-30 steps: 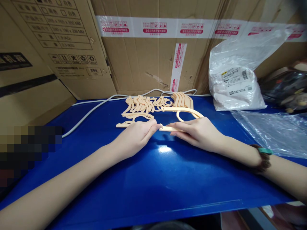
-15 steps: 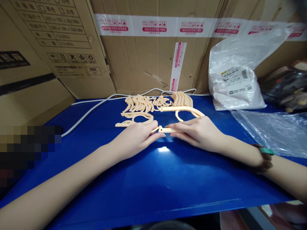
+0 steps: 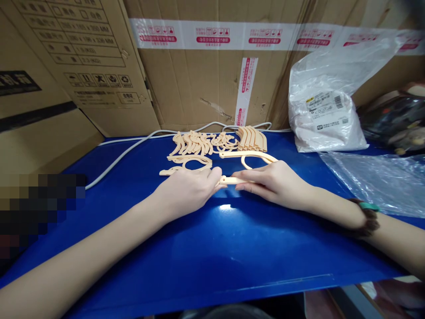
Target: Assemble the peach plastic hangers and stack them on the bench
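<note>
My right hand is closed around a cream plastic hanger arm, whose holed end sticks out to the left. My left hand pinches a smaller cream piece at that end; the fingers hide most of it, and I cannot tell whether the two parts are joined. Just behind the right hand lies another curved hanger arm with a hook-shaped part under it. Beyond my left hand rest folded hanger parts on the blue tabletop.
Farther back lie a pile of curved pieces, small hooks and a stack of arms. A white cable runs behind them along cardboard boxes. On the right are a filled white bag and clear plastic film.
My left hand has shifted slightly right, its thumb and fingers now closer over the joint. The curved arm behind my right hand sits slightly lower and more to the left.
</note>
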Motion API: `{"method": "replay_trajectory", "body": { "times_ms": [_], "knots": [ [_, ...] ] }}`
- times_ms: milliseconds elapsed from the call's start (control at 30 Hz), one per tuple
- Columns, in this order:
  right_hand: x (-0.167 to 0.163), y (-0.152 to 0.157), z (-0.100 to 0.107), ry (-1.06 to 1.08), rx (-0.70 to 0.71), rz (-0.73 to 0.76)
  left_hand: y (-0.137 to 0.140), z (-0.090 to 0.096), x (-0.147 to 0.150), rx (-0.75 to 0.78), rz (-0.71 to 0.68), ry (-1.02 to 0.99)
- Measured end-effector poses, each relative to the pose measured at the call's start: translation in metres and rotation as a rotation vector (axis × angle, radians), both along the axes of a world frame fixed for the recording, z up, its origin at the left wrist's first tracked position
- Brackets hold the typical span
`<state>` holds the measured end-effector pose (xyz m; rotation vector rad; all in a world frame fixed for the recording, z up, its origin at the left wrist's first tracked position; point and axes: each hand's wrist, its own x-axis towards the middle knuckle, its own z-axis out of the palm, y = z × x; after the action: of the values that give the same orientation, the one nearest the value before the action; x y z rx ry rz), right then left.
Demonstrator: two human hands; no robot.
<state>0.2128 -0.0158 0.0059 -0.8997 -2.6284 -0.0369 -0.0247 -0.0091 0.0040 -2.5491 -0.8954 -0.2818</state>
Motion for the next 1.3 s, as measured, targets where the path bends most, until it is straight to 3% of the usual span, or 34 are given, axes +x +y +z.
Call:
{"method": "replay_trajectory", "body": {
  "times_ms": [200,333,500,667,833,1300],
  "knots": [
    [-0.0007,0.0025,0.0063,0.039,-0.212,-0.006,-0.0024,0.0017,-0.0002,0.113,-0.007,0.050],
    [0.0003,0.0053,0.0052,0.041,-0.256,0.012,-0.0039,0.0004,0.0013,0.172,-0.041,0.043],
    [0.0016,0.0061,0.0024,0.025,-0.251,0.018,-0.0050,-0.0002,0.0018,0.134,-0.061,0.004],
    [0.0016,0.0057,0.0019,0.008,-0.194,0.011,-0.0009,-0.0004,-0.0010,-0.018,0.009,-0.051],
    [0.0008,0.0018,0.0017,-0.020,-0.109,0.006,0.0019,0.0006,-0.0037,-0.125,-0.039,-0.127],
    [-0.0012,-0.0022,0.0012,-0.058,-0.093,0.002,0.0007,-0.0003,-0.0053,-0.030,-0.116,-0.154]
  ]
}}
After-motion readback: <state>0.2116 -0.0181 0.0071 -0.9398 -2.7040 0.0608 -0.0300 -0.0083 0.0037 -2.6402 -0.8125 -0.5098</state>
